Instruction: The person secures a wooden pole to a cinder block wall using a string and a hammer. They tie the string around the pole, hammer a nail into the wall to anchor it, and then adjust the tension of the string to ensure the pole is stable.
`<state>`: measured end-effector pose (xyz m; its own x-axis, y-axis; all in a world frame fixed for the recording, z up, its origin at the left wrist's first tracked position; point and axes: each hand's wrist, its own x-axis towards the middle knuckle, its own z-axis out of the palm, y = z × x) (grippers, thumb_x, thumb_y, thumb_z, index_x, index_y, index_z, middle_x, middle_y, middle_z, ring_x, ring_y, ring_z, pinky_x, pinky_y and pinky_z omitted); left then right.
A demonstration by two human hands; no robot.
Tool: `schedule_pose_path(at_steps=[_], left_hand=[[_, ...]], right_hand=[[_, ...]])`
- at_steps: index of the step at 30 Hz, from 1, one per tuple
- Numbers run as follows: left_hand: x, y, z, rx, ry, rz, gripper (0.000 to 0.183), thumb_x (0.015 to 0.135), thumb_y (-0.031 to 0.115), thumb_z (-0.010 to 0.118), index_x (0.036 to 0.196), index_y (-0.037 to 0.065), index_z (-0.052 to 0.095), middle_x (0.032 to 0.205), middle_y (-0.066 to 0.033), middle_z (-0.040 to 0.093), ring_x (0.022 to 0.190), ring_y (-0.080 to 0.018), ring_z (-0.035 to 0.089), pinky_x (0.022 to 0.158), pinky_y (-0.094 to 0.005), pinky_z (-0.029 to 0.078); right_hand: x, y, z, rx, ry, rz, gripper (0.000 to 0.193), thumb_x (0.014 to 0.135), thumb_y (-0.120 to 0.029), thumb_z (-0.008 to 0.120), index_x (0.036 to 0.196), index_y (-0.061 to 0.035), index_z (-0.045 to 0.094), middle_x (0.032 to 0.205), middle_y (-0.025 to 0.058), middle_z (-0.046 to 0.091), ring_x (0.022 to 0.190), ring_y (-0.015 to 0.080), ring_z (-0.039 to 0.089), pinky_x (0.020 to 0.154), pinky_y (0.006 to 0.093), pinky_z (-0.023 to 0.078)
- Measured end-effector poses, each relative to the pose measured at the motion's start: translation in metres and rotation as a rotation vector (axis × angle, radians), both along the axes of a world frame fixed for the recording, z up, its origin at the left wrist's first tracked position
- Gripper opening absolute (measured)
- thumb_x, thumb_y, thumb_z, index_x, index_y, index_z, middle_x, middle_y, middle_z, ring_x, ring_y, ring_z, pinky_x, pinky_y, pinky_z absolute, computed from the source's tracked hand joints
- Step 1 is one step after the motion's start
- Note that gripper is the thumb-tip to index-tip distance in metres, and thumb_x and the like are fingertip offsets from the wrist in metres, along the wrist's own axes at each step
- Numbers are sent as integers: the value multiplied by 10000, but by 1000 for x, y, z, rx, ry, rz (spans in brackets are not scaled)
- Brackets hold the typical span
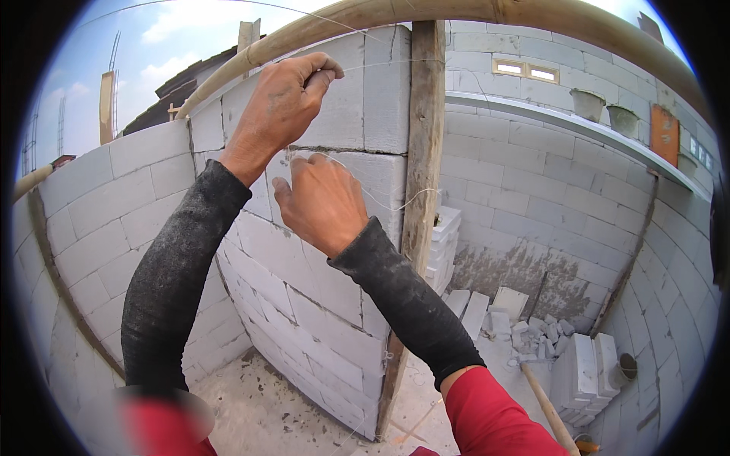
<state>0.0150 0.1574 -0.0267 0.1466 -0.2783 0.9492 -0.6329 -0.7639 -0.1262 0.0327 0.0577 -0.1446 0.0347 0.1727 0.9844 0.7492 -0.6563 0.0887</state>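
My left hand (283, 102) is raised at the upper part of a white block wall (342, 270), its thumb and fingers pinched on a thin pale string. From those fingertips the string (391, 63) runs right to an upright wooden post (423, 144) at the wall's end. Lower down, my right hand (323, 201) is closed against the wall face with its fingers curled. A slack length of string (395, 209) loops from it toward the post. Its fingertips are partly hidden. Dark dusty sleeves cover both forearms.
A thick bamboo pole (342, 20) arches across the top. Behind the post stand stacked blocks (443, 247), with broken block rubble (544, 334) on the floor. Buckets (587, 104) rest on a ledge at the right. Another pole (549, 406) leans at lower right.
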Motion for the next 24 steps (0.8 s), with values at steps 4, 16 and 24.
schedule_pose_path(at_steps=[4, 16, 24], left_hand=[[-8, 10, -12, -22, -46, -38, 236, 1011, 182, 589, 1065, 27, 760, 939, -127, 770, 797, -219, 717, 786, -328, 568], [-22, -3, -9, -55, -33, -13, 259, 1031, 215, 569, 1101, 56, 761, 1022, -106, 768, 935, -206, 719, 853, -323, 561], [-10, -2, 0, -39, -141, -37, 241, 1018, 195, 581, 1051, 52, 773, 778, -60, 718, 609, -104, 581, 592, -277, 475]], right_hand=[[-86, -95, 55, 252, 376, -42, 343, 949, -302, 654, 998, 18, 768, 720, 172, 721, 663, 298, 734, 633, 440, 574], [-26, -161, 152, 295, -91, 348, 338, 990, -284, 628, 1181, -24, 729, 915, 104, 697, 712, 139, 656, 603, 295, 559], [55, -168, 127, 79, -491, 5, 190, 906, -146, 747, 1092, -163, 779, 995, 43, 713, 902, 239, 668, 781, 379, 556]])
